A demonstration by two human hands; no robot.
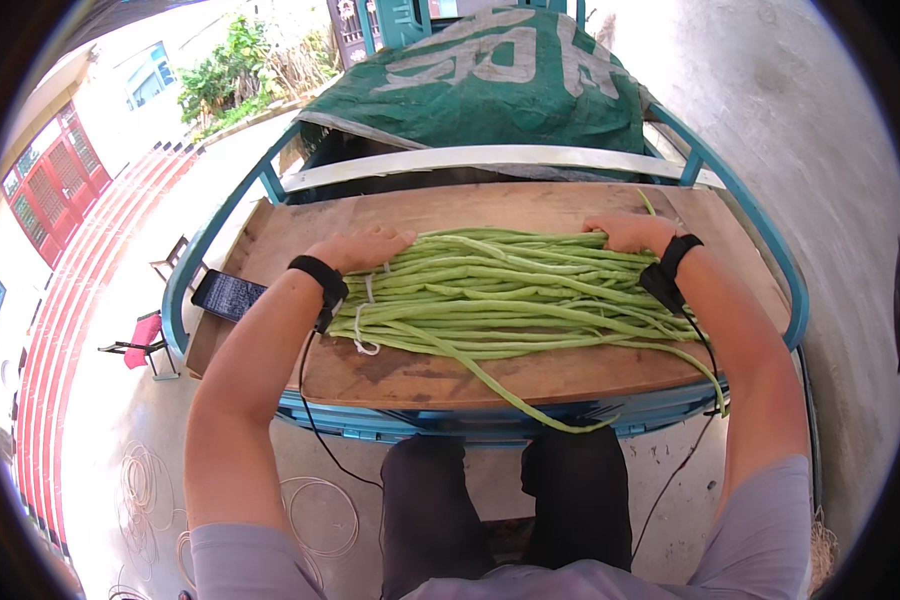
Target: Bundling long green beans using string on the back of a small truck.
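Note:
Long green yardlong beans [510,292] lie sideways in a wide heap on a wooden board [420,382]. White string [358,326] is tied round bundles near their left ends. My left hand [367,247] rests on the far left end of the heap, thumb towards the beans; its fingertips are partly hidden. At the far right side, my right hand [626,231] has its fingers bent over the far edge of the beans; whether it grips any is not clear. A few beans stray from the heap, one hanging over the board's near edge. Both wrists wear black straps with cables.
Blue metal rails [765,247] of a cart bed flank the board. A phone [227,295] lies at the left beside my forearm. Beyond a white bar [495,156] is a green tarp [487,90]. Coiled wire [322,517] lies on the ground, and a small stool [146,341] stands left.

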